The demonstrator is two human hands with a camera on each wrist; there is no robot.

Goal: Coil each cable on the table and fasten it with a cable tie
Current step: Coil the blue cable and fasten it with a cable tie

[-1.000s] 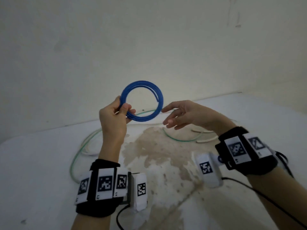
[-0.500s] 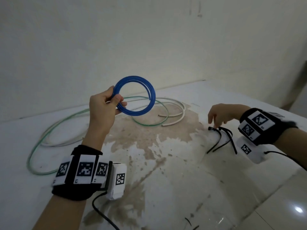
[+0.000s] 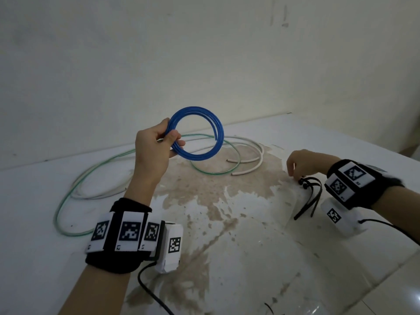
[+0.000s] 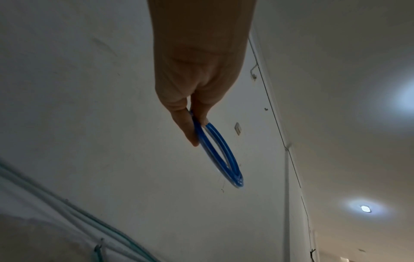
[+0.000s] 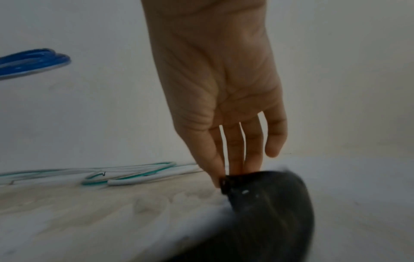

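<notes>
My left hand (image 3: 172, 142) holds a coiled blue cable (image 3: 218, 133) upright in the air above the table, thumb and fingers pinching its left side (image 4: 197, 124). The coil (image 4: 236, 177) has no tie on it that I can see. My right hand (image 3: 295, 176) is down on the table at the right. Its thumb and fingertips (image 5: 224, 175) pinch the heads of a small bunch of black cable ties (image 3: 314, 196), which lie on the surface. A green cable (image 3: 56, 214) and a white cable (image 3: 254, 168) lie loose and uncoiled behind the hands.
The white table (image 3: 250, 246) has a worn brown patch in its middle. A plain wall stands close behind it. The table's right edge drops to a tiled floor (image 3: 397, 292). Small black scraps (image 3: 269, 308) lie near the front edge.
My right hand has left the blue coil, swung right and come down onto the black cable ties. My left hand keeps the coil raised.
</notes>
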